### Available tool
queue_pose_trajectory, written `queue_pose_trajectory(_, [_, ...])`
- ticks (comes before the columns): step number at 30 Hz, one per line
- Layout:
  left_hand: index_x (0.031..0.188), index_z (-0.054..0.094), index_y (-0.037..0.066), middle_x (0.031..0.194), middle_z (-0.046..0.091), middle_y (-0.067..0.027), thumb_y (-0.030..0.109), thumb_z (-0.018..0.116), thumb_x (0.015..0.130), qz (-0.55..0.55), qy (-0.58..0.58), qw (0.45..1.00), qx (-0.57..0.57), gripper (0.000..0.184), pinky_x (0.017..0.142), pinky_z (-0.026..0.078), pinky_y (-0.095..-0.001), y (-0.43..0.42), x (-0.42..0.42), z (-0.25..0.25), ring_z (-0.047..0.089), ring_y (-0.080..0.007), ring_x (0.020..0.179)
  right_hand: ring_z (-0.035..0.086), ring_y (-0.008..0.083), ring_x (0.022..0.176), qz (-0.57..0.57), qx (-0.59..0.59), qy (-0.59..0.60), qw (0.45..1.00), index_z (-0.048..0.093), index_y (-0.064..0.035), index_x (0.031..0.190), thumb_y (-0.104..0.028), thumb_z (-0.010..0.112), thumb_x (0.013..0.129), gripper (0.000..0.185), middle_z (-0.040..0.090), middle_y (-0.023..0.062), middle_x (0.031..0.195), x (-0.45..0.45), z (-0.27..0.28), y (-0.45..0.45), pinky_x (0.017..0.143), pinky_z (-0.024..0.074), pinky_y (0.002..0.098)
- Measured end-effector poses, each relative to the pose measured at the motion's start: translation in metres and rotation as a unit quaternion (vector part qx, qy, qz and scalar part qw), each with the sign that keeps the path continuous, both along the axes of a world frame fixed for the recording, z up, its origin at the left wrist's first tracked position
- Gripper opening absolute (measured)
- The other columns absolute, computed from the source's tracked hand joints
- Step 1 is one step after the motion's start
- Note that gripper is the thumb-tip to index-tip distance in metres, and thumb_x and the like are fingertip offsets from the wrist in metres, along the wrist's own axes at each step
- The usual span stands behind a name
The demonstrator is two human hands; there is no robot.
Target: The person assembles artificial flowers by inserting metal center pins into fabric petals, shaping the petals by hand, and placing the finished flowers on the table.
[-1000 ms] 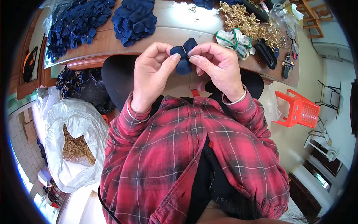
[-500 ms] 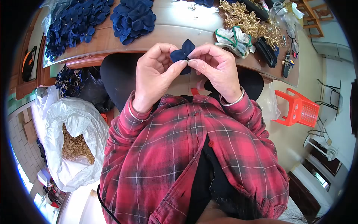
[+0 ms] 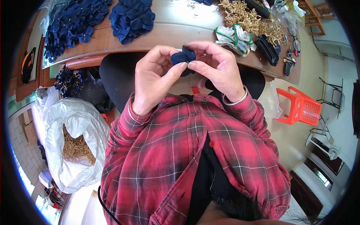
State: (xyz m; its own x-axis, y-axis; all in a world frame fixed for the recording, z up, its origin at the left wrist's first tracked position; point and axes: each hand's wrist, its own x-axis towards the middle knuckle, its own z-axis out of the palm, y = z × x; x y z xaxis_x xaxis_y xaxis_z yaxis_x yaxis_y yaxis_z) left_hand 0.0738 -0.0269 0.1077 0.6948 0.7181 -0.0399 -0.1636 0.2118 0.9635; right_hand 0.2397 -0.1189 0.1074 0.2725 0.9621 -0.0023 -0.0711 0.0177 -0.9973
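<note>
A dark blue fabric flower (image 3: 179, 57) is held up between my hands, just in front of the table's near edge. My left hand (image 3: 155, 75) pinches its left petals between thumb and fingers. From the other side, my right hand (image 3: 217, 69) grips it, the thumb near the flower's centre and the index finger at the upper petal. Both thumb tips almost meet below the middle. The flower's underside and any stem are hidden by my fingers.
On the glass-topped table (image 3: 168, 32) lie piles of blue petals (image 3: 132, 20), gold sprigs (image 3: 249, 18), white gloves with green trim (image 3: 234, 39), a black case (image 3: 267, 49) and glasses (image 3: 296, 45). A white sack (image 3: 56, 123) of gold pieces stands at left, a red stool (image 3: 300, 107) at right.
The upper petal, which stood upright, is now folded lower toward the flower's centre. My right index finger has moved up and over it. My left hand keeps its pinch.
</note>
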Motion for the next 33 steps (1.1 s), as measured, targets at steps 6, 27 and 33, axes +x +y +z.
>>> queue_pose_trajectory(6, [0.108,0.06,-0.003,0.093,0.063,-0.0051,-0.007,0.068,0.087,0.004,0.005,1.0,0.0,0.024,0.076,0.049,-0.0192,-0.002,0.001,0.0,0.058,-0.0092,0.079,0.06,0.0103,0.081,-0.028,-0.013,0.056,0.998,0.064,0.0008,0.12,0.002,0.072,0.085,0.036,0.068,0.0068,0.1,-0.004,0.006,-0.003,0.073,0.0501,0.02])
queue_pose_trajectory(27, [0.101,0.069,-0.003,0.084,0.068,-0.0064,-0.009,0.068,0.084,0.035,0.044,0.993,0.102,0.018,0.065,0.048,-0.0217,-0.014,0.002,0.004,0.059,-0.0119,0.071,0.061,0.0122,0.077,-0.057,0.064,0.023,0.996,0.073,0.0002,0.098,0.007,0.073,0.082,0.017,0.069,0.0054,0.089,-0.007,0.0,-0.01,0.072,0.0481,0.022])
queue_pose_trajectory(33, [0.097,0.071,-0.002,0.079,0.067,-0.0077,-0.011,0.069,0.077,0.03,0.045,0.952,0.302,0.022,0.059,0.046,-0.0251,-0.008,0.0,0.001,0.058,-0.016,0.064,0.061,0.013,0.076,-0.034,0.063,0.015,0.997,0.072,0.0003,0.097,0.007,0.074,0.08,0.019,0.069,0.006,0.09,-0.006,0.004,-0.014,0.071,0.0487,0.0225])
